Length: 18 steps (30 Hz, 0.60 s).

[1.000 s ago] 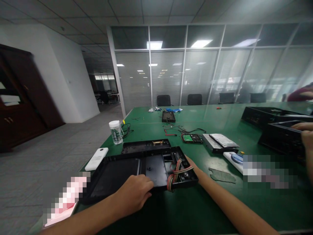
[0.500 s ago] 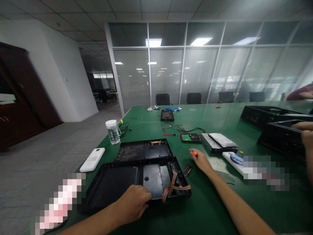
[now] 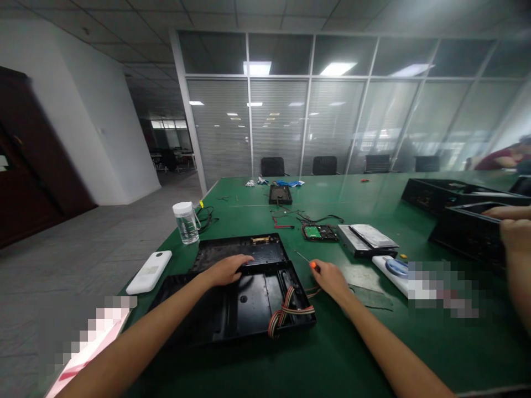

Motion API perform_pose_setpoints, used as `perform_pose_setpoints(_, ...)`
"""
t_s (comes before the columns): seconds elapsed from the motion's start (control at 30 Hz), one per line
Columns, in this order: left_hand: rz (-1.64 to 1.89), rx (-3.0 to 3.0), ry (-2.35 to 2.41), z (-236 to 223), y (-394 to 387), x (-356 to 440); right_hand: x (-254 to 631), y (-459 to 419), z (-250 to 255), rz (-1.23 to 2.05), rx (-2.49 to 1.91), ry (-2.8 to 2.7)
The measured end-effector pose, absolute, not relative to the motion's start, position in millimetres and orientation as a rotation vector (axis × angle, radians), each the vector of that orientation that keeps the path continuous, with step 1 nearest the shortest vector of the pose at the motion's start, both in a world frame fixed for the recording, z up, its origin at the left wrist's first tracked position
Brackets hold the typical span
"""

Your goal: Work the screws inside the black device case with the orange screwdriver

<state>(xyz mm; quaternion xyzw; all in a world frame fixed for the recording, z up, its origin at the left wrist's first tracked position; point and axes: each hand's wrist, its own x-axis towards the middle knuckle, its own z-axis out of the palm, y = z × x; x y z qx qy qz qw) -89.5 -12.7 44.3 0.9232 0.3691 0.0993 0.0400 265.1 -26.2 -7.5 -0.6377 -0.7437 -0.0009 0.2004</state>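
Observation:
A black plastic case shell (image 3: 249,309) lies open on the green table (image 3: 332,354) in front of me, with a striped ribbon cable (image 3: 286,314) hanging over its right front edge. Behind it rests a flat black cover panel (image 3: 265,249). My left hand (image 3: 226,270) reaches across the shell and lies with fingers stretched on the near edge of the panel. My right hand (image 3: 329,279) is closed round a small screwdriver (image 3: 309,262) with an orange handle, just right of the shell; its thin shaft points up and left.
A clear lidded jar (image 3: 186,222) and a white remote-like device (image 3: 149,272) sit at the left. A green circuit board (image 3: 319,232), loose wires, a grey drive (image 3: 365,239) and black cases (image 3: 468,235) lie beyond. Another person's hands (image 3: 512,226) work at the right edge.
My left hand left the shell's front edge and reached forward onto the cover panel. My right hand came off the ribbon cable side, moved right and now holds the screwdriver.

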Motion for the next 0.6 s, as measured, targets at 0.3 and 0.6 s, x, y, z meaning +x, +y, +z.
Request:
perform_pose_setpoints(0.3,0.51,3.284,0.836,19,-4,-83,260,-23,-7,0.055,-1.713,-1.979)
perform_pose_setpoints(0.6,0.599,3.308,0.922,15,-10,-72,241,-41,11,-0.197,-1.496,-2.208)
